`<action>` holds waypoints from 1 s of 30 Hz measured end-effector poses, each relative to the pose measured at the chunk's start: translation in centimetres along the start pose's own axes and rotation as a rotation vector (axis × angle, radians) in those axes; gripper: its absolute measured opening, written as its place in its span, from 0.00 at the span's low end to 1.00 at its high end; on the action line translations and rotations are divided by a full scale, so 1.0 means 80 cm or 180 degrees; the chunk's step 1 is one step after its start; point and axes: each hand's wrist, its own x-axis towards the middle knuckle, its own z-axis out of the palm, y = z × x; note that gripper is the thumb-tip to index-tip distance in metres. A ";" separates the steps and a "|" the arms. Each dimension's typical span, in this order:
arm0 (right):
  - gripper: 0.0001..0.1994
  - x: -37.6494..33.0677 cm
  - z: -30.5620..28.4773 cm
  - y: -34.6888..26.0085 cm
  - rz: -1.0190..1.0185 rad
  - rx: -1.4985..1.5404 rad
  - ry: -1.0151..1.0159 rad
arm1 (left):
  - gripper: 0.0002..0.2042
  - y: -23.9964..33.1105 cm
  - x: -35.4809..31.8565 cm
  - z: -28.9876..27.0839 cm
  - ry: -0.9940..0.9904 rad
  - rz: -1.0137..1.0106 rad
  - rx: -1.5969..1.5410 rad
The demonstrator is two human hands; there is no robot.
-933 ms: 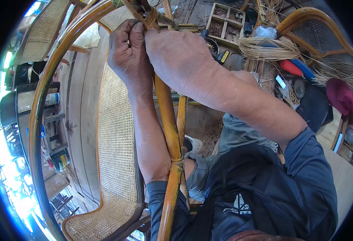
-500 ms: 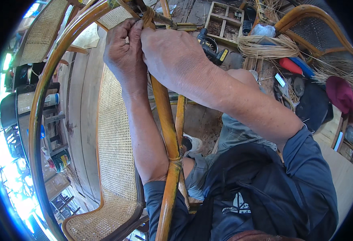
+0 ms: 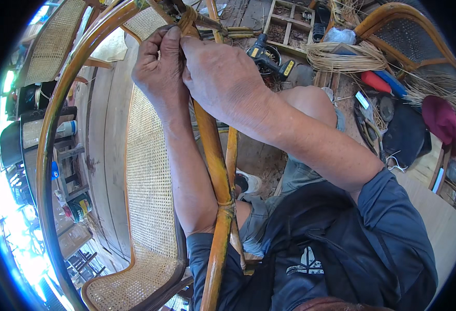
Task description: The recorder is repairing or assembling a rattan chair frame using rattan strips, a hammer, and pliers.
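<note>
- Head view: our left hand (image 3: 158,70) and right hand (image 3: 222,78) press together near the top of a rattan chair frame (image 3: 215,171).
- Both hands close on the upright cane just below a wrapped binding (image 3: 186,18); fingertips meet there.
- Woven cane panel (image 3: 147,171) lies left of our forearms.
- Cordless drill (image 3: 269,57) and a coil of rattan strips (image 3: 344,57) rest beyond, well apart.

My left hand (image 3: 158,70) and right hand (image 3: 222,78) pinch together at the top of the rattan pole (image 3: 215,171). The woven cane panel (image 3: 147,171) lies just beside it. A cordless drill (image 3: 267,54) sits beyond.
</note>
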 end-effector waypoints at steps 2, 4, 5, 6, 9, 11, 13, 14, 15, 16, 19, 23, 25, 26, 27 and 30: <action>0.11 0.000 0.003 0.000 0.0033 -0.0201 -0.0041 | 0.08 -0.001 -0.005 0.003 0.0120 0.0000 -0.0167; 0.08 -0.001 0.006 0.005 -0.0234 -0.0363 0.0202 | 0.09 0.000 -0.007 0.004 0.0252 -0.0005 -0.0349; 0.08 -0.001 0.005 0.006 -0.0242 -0.0368 0.0195 | 0.09 0.000 -0.006 0.004 0.0191 0.0080 -0.0398; 0.08 0.000 0.004 0.007 -0.0262 -0.0330 0.0151 | 0.09 -0.001 -0.005 0.005 0.0135 0.0167 -0.0447; 0.08 -0.002 -0.010 0.003 -0.0278 -0.0260 -0.0046 | 0.09 -0.014 0.007 0.005 0.0204 0.0737 0.0096; 0.09 -0.004 -0.018 0.002 -0.0256 -0.0230 -0.0188 | 0.09 0.003 0.008 0.007 0.0222 0.0450 -0.0295; 0.09 -0.005 -0.020 0.003 -0.0256 -0.0260 -0.0216 | 0.07 0.011 0.015 0.001 0.0019 0.0602 0.0477; 0.09 -0.004 -0.019 0.003 -0.0287 -0.0262 -0.0225 | 0.07 0.006 0.020 -0.002 -0.0058 0.0714 0.0370; 0.08 -0.002 -0.016 0.005 -0.0389 -0.0183 -0.0147 | 0.07 0.006 0.021 -0.005 -0.0024 0.0725 0.0378; 0.08 -0.001 -0.014 0.008 -0.0487 -0.0118 -0.0069 | 0.07 0.005 0.021 -0.005 -0.0094 0.0655 0.0296; 0.09 -0.008 -0.012 0.025 -0.0413 0.0911 -0.0121 | 0.07 0.004 0.024 -0.007 -0.0098 0.0693 0.0157; 0.26 -0.007 0.003 0.061 -0.1068 0.1209 0.0122 | 0.08 0.016 0.023 -0.006 -0.0236 0.0127 -0.0109; 0.27 0.003 0.006 0.060 -0.1151 0.1014 0.0258 | 0.08 0.015 0.023 -0.007 -0.0245 0.0204 -0.0164; 0.26 0.012 0.007 0.062 -0.1506 0.0656 0.0633 | 0.08 0.016 0.024 -0.007 -0.0238 0.0149 -0.0229; 0.25 0.022 0.008 0.065 -0.1854 0.0292 0.1011 | 0.08 0.016 0.024 -0.006 -0.0216 0.0160 -0.0238; 0.20 0.044 0.013 0.070 -0.2132 0.0266 0.1129 | 0.08 0.020 0.022 -0.009 -0.0192 -0.0023 -0.0418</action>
